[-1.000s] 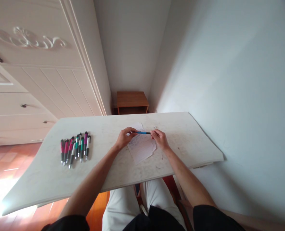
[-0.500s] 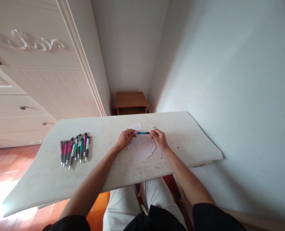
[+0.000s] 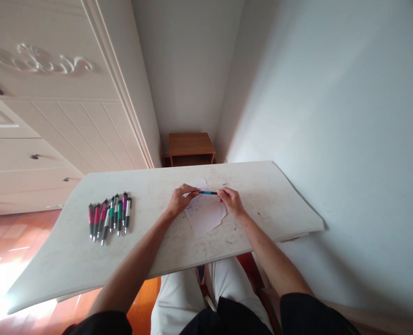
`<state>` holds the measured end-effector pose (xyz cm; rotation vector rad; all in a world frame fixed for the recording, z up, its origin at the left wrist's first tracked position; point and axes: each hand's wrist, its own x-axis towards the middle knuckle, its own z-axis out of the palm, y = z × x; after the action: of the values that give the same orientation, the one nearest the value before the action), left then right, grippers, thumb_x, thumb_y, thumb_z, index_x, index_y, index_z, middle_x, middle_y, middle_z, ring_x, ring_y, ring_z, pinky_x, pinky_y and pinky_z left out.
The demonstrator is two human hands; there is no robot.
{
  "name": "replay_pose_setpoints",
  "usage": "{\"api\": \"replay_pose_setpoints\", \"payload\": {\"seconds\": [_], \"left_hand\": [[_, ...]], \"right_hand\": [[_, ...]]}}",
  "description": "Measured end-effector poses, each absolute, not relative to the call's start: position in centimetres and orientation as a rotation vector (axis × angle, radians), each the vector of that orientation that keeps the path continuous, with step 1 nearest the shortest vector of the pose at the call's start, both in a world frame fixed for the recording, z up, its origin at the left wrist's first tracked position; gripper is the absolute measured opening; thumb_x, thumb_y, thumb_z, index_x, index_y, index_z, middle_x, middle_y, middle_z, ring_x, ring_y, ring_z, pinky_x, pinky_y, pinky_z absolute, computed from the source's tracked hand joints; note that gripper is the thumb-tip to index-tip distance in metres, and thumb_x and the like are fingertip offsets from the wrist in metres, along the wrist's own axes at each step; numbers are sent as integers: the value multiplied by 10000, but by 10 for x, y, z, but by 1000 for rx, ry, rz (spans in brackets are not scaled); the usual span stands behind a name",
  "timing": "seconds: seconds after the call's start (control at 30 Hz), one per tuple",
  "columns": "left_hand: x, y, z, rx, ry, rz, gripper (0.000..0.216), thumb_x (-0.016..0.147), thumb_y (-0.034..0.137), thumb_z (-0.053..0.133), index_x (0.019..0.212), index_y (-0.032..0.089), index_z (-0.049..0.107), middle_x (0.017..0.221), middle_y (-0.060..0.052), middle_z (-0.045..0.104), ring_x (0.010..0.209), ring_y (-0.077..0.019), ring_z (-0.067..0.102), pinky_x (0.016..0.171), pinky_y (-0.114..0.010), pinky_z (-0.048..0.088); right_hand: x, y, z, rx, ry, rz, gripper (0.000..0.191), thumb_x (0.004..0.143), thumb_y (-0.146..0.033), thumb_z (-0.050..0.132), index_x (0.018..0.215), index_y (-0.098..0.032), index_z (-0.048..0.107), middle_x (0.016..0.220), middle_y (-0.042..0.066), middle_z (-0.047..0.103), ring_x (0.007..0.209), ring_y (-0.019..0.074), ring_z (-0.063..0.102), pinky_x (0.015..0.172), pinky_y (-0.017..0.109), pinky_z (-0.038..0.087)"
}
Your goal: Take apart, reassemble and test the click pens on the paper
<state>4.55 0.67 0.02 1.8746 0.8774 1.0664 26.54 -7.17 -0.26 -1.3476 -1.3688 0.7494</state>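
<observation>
A blue pen (image 3: 208, 192) with dark ends lies level between my two hands, above a few sheets of paper (image 3: 206, 216) that carry handwriting. My left hand (image 3: 182, 200) pinches the pen's left end. At its other end, the fingertips of my right hand (image 3: 230, 200) are closed round the dark part. Both tips of the pen are hidden by my fingers. Off to the left, several pens (image 3: 111, 217) with pink, green, white and purple barrels lie side by side on the white table (image 3: 157, 242), their metal tips toward me.
A white cabinet (image 3: 70, 121) with small dark knobs stands beyond the table on the left. A low brown wooden stand (image 3: 191, 144) sits behind the table's far edge. The pale wall (image 3: 332, 116) runs along the right side.
My left fingers have shifted slightly on the pen's left end, with the thumb reaching further along it. The right hand keeps its hold, and the pens on the left lie as before.
</observation>
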Motion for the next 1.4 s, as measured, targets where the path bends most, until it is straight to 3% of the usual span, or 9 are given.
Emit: {"api": "replay_pose_setpoints", "payload": {"seconds": [0.2,0.37,0.53,0.63,0.77,0.87,0.97,1.17,1.4], "left_hand": [[42,10,1,1863,954,1075,264,788,445,643,876,222,752,845,-48,727,757,-185,609,782,-333,508],[36,14,2,1784,1042,1093,322,787,470,634,909,190,738,879,-56,738,747,-182,615,756,-318,502],[35,14,4,1759,1060,1093,353,787,492,636,911,178,740,860,-57,737,710,-170,606,711,-297,489],[35,14,4,1749,1065,1087,356,779,496,644,904,177,742,867,-61,741,685,-165,595,681,-291,484],[35,13,4,1749,1063,1085,359,768,500,651,895,177,744,864,-60,740,664,-160,587,654,-284,483],[34,12,3,1757,1061,1061,360,777,495,644,900,172,744,848,-57,735,636,-151,573,619,-274,473],[34,11,3,1772,1070,1049,350,781,488,641,890,172,745,842,-56,734,613,-143,560,596,-266,461],[34,13,0,1766,1061,1039,368,782,502,638,889,166,742,806,-55,723,569,-129,527,542,-249,425],[35,14,2,1754,1066,1034,395,772,521,644,877,153,740,755,-48,709,544,-126,520,513,-247,402]], "right_hand": [[270,-67,-1,-1186,-1195,1008,539,695,-687,666,875,-180,649,804,81,722,688,200,653,696,330,521],[277,-59,0,-1150,-1032,1064,783,783,-840,284,1005,-177,636,1036,158,713,847,234,689,714,358,534],[284,-54,-8,-1201,-850,880,494,805,-633,554,938,-165,635,916,115,717,687,171,636,621,291,501],[290,-52,-16,-1340,-913,651,382,825,-526,569,918,-161,635,854,85,698,665,156,593,613,272,482],[297,-48,-23,-1521,-1150,311,277,842,-345,521,1019,-170,642,993,102,686,849,198,610,749,327,500],[298,-44,-28,-1637,-1407,147,357,787,-156,498,1107,-178,654,1154,121,653,1034,238,583,906,400,464],[297,-43,-31,-1763,-1604,68,413,748,-38,464,1046,-195,704,1190,99,656,1141,259,536,996,435,399],[296,-45,-31,-1755,-1695,6,352,812,-55,457,988,-193,729,971,101,686,950,245,573,893,380,453],[295,-45,-33,-1765,-1704,-17,387,853,-76,431,1132,-168,683,975,113,670,936,251,557,886,383,452]]}}
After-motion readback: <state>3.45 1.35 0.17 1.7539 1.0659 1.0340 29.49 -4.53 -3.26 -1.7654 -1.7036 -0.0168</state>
